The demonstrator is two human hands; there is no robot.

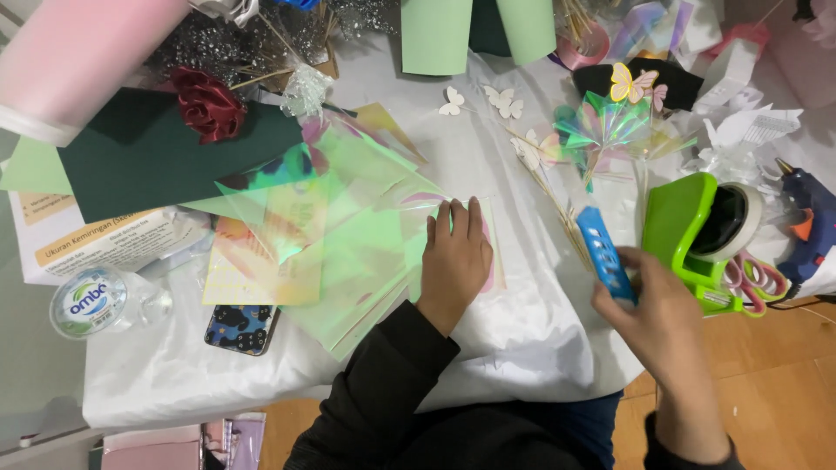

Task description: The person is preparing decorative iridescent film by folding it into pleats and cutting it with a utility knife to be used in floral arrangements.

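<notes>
The left hand [455, 252] is laid flat — fingers spread — on iridescent film sheets [348, 235] on the bench [522, 339]. A blue stapler [605, 254] is gripped by the right hand [662, 318], just beside a green tape dispenser [688, 226].

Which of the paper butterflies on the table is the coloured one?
The yellow butterfly lying on the black sheet at the far right. The others, like the white butterfly and its neighbours on the white tablecloth, are plain white.

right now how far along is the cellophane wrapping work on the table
Done: iridescent cellophane sheets are laid out in a loose stack, and a red ribbon rose is made. In hand: the left hand presses flat on the sheets while the right hand holds a blue stapler-like tool. Left: white paper butterflies lie loose and unattached.
</notes>
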